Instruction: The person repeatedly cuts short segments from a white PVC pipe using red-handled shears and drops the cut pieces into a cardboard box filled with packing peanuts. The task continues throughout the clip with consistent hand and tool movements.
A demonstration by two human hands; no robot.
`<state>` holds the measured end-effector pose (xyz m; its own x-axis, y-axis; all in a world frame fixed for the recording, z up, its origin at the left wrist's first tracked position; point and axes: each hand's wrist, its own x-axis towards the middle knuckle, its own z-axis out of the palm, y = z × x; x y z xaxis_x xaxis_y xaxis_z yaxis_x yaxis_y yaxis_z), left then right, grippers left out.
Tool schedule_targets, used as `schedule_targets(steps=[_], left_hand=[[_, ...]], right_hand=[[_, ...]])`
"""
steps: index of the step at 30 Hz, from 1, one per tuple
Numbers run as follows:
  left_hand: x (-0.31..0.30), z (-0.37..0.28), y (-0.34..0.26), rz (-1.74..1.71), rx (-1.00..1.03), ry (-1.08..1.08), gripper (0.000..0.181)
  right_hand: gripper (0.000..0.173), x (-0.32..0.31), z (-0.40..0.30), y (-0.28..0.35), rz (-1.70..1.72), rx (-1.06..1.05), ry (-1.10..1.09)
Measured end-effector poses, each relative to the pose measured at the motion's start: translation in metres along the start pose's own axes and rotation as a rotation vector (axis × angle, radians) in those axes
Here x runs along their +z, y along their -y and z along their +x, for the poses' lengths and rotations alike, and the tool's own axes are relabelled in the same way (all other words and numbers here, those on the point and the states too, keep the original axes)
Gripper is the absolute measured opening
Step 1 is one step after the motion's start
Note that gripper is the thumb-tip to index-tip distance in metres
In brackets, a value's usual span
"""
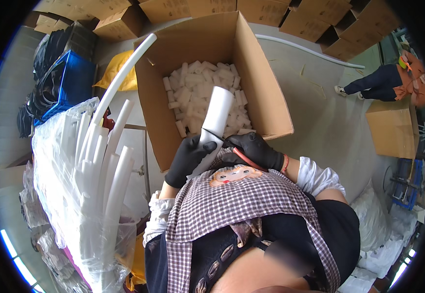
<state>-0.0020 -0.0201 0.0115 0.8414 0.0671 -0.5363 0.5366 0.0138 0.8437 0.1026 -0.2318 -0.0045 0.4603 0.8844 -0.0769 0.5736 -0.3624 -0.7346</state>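
Observation:
My left hand (192,157), in a black glove, grips a white foam tube (218,110) that leans upward over a large cardboard box. In my gloved right hand (254,150) is a pair of scissors with red handles (247,158); their dark blades lie across the tube just above my left fingers. Many short cut pieces of white foam tube (198,80) fill the bottom of the cardboard box (267,84). The lower end of the held tube lies against my checked apron (249,197).
Long white foam tubes (119,179) stand in a clear plastic bag at the left, near a blue crate (68,82) and a yellow bag (119,69). Cardboard boxes (304,23) line the back. A person (392,80) stands at the right beside another box (393,128).

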Motion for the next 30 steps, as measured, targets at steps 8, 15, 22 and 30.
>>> schedule_targets(steps=[8, 15, 22, 30], left_hand=[[-0.014, 0.018, -0.001, -0.257, 0.115, -0.113, 0.029], [-0.061, 0.029, -0.020, -0.694, 0.199, -0.146, 0.051], [-0.053, 0.040, 0.006, -0.802, 0.241, -0.009, 0.048], [-0.027, 0.024, 0.008, -0.765, 0.235, 0.035, 0.050]], right_hand=[[0.030, 0.003, 0.010, -0.004, 1.250, 0.190, -0.312], [0.041, -0.005, 0.007, -0.002, 0.845, 0.159, -0.216], [0.045, -0.001, 0.012, 0.004, 0.964, 0.216, -0.168], [0.046, 0.001, 0.010, 0.001, 0.974, 0.239, -0.199]])
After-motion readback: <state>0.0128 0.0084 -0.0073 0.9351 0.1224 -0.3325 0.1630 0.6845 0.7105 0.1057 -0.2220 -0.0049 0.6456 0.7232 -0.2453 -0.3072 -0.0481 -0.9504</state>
